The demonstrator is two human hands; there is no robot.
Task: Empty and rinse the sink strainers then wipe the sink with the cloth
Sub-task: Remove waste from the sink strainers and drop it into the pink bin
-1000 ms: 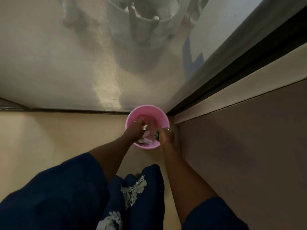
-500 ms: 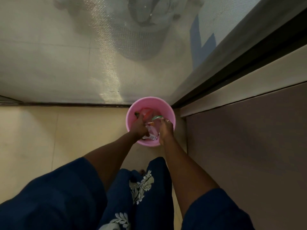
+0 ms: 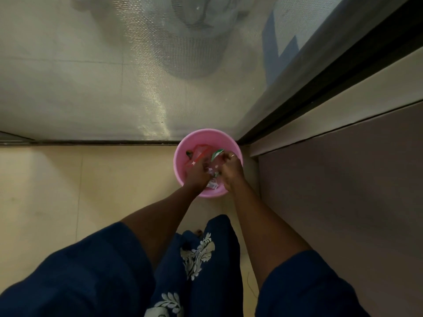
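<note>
A pink plastic bin [image 3: 183, 156] stands on the floor in the corner, with red, white and green wrappers inside. Both my hands reach into it. My right hand [image 3: 232, 171], a ring on one finger, has its fingers curled round a small object with a green edge [image 3: 219, 173]; I cannot make out what it is. My left hand [image 3: 196, 176] is close beside it, fingers pointing down at the same spot; how they lie is hidden. No sink, strainer or cloth is plainly visible.
The bin sits against a mesh screen door [image 3: 114, 88] and its dark bottom track [image 3: 91, 142]. A brown cabinet side [image 3: 343, 202] runs along the right. Beige floor tiles [image 3: 68, 191] spread to the left. My dark blue floral clothing fills the bottom.
Both hands have gone deeper into the bin and moved closer together. The view has come nearer to the bin.
</note>
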